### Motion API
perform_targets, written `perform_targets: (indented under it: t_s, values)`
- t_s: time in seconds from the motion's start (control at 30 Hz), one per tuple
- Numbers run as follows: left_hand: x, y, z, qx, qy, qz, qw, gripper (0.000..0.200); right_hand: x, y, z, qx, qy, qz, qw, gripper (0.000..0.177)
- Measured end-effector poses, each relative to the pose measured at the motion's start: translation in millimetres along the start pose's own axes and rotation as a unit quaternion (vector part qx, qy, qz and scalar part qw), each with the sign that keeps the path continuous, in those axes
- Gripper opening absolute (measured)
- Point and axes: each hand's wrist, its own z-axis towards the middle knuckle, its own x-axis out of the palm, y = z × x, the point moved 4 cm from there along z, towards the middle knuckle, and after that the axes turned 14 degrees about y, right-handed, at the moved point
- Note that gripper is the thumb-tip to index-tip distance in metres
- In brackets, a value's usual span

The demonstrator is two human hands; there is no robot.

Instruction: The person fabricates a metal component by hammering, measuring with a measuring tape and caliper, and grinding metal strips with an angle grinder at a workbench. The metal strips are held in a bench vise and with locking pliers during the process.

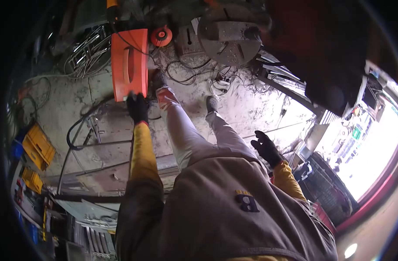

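My left hand (137, 108), in a dark glove, reaches forward to the near end of an orange case (140, 61) with a slot-like handle on its top. Its fingers look bunched over the edge of the case. A small greyish spot shows at the fingertips; what they grip is too blurred to make out. On the other side, my right hand (267, 148), also gloved in dark cloth, hangs beside my hip with its fingers apart and nothing in it. My legs stand between the two hands, one foot close to the case.
A round orange object (161, 36) and a big slotted metal disc (229, 37) lie ahead. Cables (181, 78) tangle across the dirty floor. Yellow bins (38, 145) stand at left, near a metal frame (103, 143). A dark crate (332, 187) sits at right by the bright opening.
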Motion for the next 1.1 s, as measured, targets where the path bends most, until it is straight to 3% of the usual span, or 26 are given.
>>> perform_targets:
  t_s: [0.1, 0.17, 0.2, 0.3, 0.47, 0.53, 0.67, 0.73, 0.77, 0.9, 1.0, 1.1]
  values:
    - [12, 19, -102, -0.124, 0.09, -0.026, 0.988, 0.052, -25, -48, 15, -0.018, 0.001, -0.033, 0.999, 0.063]
    - [24, 27, -165, -0.195, 0.091, -0.301, 0.929, 0.052, -42, -80, 34, -0.081, -0.01, -0.079, 0.994, 0.061]
    - [23, 22, -192, -0.191, 0.077, -0.297, 0.932, 0.052, -49, -108, 52, -0.068, 0.02, 0.0, 0.998, 0.061]
    - [32, 14, -278, -0.214, 0.027, -0.528, 0.821, 0.047, -76, -147, 67, -0.108, 0.003, -0.035, 0.994, 0.06]
    - [79, 35, -416, -0.235, 0.114, -0.559, 0.787, 0.042, -105, -215, 70, -0.123, -0.008, 0.023, 0.992, 0.061]
    - [102, 81, -455, -0.338, 0.134, -0.542, 0.758, 0.049, -104, -250, 79, -0.098, -0.035, 0.018, 0.994, 0.062]
    - [95, 68, -516, -0.348, 0.19, -0.388, 0.832, 0.04, -76, -315, 100, -0.064, -0.005, 0.151, 0.986, 0.06]
    - [80, 61, -525, -0.335, 0.199, -0.337, 0.857, 0.036, -57, -329, 109, -0.05, 0.016, 0.112, 0.992, 0.057]
    - [72, 61, -525, -0.327, 0.2, -0.321, 0.866, 0.035, -43, -334, 100, -0.076, -0.039, 0.176, 0.981, 0.055]
    - [39, 70, -498, -0.286, 0.185, -0.353, 0.871, 0.026, -11, -324, 88, -0.098, 0.018, 0.214, 0.972, 0.06]
    - [18, 21, -472, -0.255, 0.147, -0.374, 0.879, 0.019, -3, -319, 84, -0.119, 0.019, 0.229, 0.966, 0.062]
    - [14, -8, -461, -0.253, 0.147, -0.352, 0.889, 0.027, -11, -314, 78, -0.106, 0.014, 0.242, 0.964, 0.062]
